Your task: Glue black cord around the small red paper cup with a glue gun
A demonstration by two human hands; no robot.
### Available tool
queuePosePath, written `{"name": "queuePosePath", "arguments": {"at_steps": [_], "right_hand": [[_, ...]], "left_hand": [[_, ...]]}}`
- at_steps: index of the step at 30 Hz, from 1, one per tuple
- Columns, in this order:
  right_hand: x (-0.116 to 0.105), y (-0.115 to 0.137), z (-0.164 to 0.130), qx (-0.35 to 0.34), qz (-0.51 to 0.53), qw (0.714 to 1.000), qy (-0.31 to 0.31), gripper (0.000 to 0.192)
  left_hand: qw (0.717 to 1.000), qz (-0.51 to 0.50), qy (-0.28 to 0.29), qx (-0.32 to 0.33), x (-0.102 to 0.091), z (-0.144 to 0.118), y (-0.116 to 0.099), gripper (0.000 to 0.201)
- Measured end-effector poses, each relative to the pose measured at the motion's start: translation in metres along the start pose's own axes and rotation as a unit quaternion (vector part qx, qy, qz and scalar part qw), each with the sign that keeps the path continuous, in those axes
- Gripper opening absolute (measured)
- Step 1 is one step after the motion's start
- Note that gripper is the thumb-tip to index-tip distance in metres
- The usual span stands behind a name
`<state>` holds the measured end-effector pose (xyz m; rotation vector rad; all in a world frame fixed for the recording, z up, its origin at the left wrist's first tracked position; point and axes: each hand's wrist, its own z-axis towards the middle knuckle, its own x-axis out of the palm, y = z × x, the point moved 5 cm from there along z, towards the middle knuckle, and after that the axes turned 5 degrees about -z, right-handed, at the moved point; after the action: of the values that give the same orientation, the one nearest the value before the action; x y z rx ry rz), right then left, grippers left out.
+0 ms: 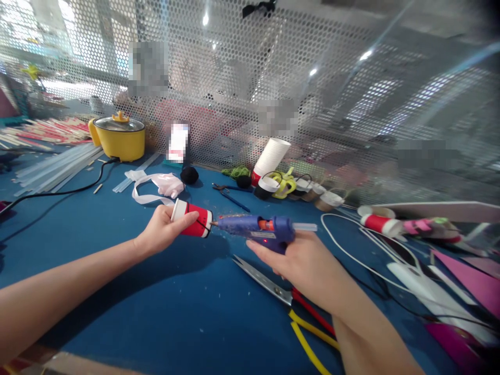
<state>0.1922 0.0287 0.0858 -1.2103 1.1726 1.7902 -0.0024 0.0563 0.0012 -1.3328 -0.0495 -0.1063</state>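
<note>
My left hand is closed around a red paper cup with a white rim, tipped on its side above the table. A dark cord runs across the cup near its base. In my right hand is a blue hot glue gun, its small red light lit and a clear glue stick poking out of the back. The gun's nozzle meets the cup's base or sits right beside it; I cannot tell if they touch. Below the gun lie scissors with open blades, the handles partly behind my right forearm.
Behind stand a yellow electric pot, a pink ribbon roll, a black yarn ball, pliers and stacked white cups. Glue sticks lie left. White cable and pink sheets lie right. A perforated metal screen closes the back.
</note>
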Motion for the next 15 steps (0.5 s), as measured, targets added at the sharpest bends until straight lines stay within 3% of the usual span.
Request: {"name": "queuePosePath", "arguments": {"at_steps": [8, 15], "right_hand": [[0.002, 0.003, 0.004, -0.014, -0.021, 1.0, 0.0, 0.016], [-0.001, 0.001, 0.001, -0.006, -0.004, 1.0, -0.015, 0.031]], "left_hand": [[0.999, -0.02, 0.002, -0.025, -0.001, 0.002, 0.005, 0.024], [0.998, 0.037, 0.016, 0.051, 0.0, -0.001, -0.004, 0.021]]}}
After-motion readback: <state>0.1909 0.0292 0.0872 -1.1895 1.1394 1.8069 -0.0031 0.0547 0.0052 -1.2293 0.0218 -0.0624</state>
